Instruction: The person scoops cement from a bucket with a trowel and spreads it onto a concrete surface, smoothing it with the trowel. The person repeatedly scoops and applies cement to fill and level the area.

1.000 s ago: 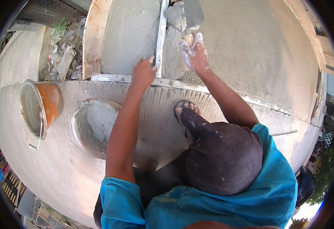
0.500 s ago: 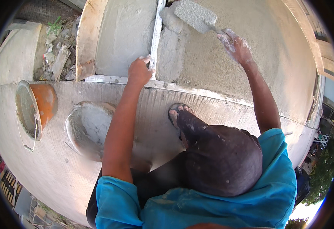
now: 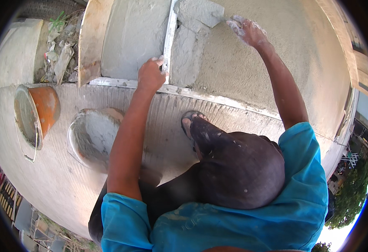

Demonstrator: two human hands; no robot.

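Observation:
My left hand (image 3: pixel 151 74) is closed around the near end of a pale, mortar-smeared straight bar (image 3: pixel 170 37), which runs away from me across the cement. Farther off on the right, my right hand (image 3: pixel 247 32), coated with cement, grips a trowel (image 3: pixel 211 12); its handle is mostly hidden by the fingers. The grey-smeared trowel blade lies on or just over the wet mortar (image 3: pixel 184 52) along the bar's right side, and its outline blends into it. Smooth wet cement (image 3: pixel 129 40) fills the area left of the bar.
A pale edging strip (image 3: pixel 217 97) crosses in front of the slab. A wooden board (image 3: pixel 92 42) stands at the left, beside rubble (image 3: pixel 64 54). An orange bucket (image 3: pixel 47 110) lies tipped on the grooved concrete, near another mortar-filled bucket (image 3: pixel 93 136). My sandalled foot (image 3: pixel 188 122) is close to the strip.
My right hand has moved left and slightly away, bringing the trowel blade from above the rough cement to the mortar beside the bar. My left hand keeps its hold on the bar.

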